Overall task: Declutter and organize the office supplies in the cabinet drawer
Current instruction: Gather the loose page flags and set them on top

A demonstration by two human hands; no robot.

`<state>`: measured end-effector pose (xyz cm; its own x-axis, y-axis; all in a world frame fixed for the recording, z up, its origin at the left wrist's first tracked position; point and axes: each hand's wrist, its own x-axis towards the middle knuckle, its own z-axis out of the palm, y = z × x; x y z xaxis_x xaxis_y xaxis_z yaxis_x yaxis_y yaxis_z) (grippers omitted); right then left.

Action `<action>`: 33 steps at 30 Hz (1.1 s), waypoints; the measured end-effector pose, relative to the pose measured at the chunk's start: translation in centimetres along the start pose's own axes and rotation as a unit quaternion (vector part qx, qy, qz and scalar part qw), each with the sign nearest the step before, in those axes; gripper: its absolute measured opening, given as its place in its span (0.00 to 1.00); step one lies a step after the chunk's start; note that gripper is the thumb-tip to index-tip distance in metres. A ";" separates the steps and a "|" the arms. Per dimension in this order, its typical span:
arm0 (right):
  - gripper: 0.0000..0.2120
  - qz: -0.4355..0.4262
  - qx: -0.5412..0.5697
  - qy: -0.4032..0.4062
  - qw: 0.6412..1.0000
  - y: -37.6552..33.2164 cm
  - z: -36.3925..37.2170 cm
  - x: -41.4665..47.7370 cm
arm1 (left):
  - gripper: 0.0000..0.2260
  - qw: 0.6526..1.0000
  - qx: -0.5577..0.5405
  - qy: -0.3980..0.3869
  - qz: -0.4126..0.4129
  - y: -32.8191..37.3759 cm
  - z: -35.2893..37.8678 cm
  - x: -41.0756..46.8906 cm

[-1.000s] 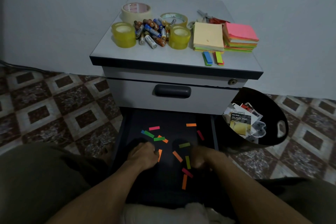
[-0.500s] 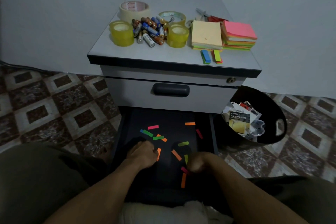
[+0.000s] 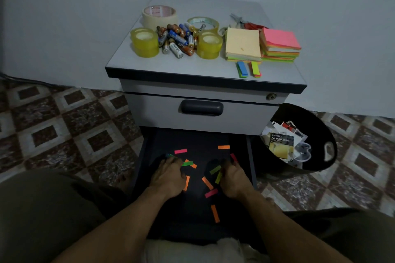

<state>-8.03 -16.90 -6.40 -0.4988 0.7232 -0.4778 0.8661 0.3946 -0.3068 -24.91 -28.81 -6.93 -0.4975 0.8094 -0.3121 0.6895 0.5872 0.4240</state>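
Both hands' grips, left [image 3: 168, 175] and right [image 3: 234, 177], unclear among about ten paper flags [image 3: 214, 213] in drawer [image 3: 192, 226].

The open bottom drawer [image 3: 192, 139] of the grey cabinet [image 3: 154, 109] is dark inside, and small coloured sticky flags [image 3: 214, 213] lie scattered flat across its floor: orange, pink, green and red strips at all angles, well apart from one another. On the cabinet top sit the sorted supplies: a loose heap of batteries [image 3: 177, 38] between two yellow tape rolls [image 3: 145, 41], a beige masking tape roll [image 3: 159, 14] and a clear tape roll [image 3: 203, 23] behind, two stacks of sticky notes [image 3: 242, 44] side by side, and two small flag stacks [image 3: 242, 69] near the front edge.
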 end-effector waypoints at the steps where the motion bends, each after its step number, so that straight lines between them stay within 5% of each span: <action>1: 0.30 -0.005 -0.009 0.006 1.000 0.0 0.3 0.1 | 0.23 1.000 -0.007 -0.009 0.003 -0.1 0.0 0.2; 10: 0.37 0.018 0.006 -0.019 1.000 -0.3 -0.3 1.4 | 0.35 0.995 0.001 -0.104 0.003 -0.4 0.3 1.5; 17: 0.32 -0.034 -0.018 0.016 0.999 -0.3 0.2 2.4 | 0.12 0.997 0.054 0.025 0.053 0.2 0.5 1.9; 20: 0.30 -0.055 -0.026 0.045 0.997 -0.4 0.2 3.0 | 0.17 0.997 0.024 0.037 0.068 0.3 0.7 2.2; 25: 0.37 -0.047 -0.060 -0.007 0.997 0.1 -0.2 4.7 | 0.32 0.994 0.012 -0.070 0.081 -0.1 0.6 2.3; 33: 0.38 -0.064 -0.112 -0.007 0.992 0.5 0.0 5.0 | 0.23 0.992 0.053 -0.015 0.114 -1.2 1.3 2.4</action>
<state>-10.15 -13.11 -8.97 -0.6049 0.6515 -0.4580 0.7802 0.6001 -0.1767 -26.27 -27.55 -9.31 -0.3081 0.9197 -0.2436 0.8347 0.3841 0.3946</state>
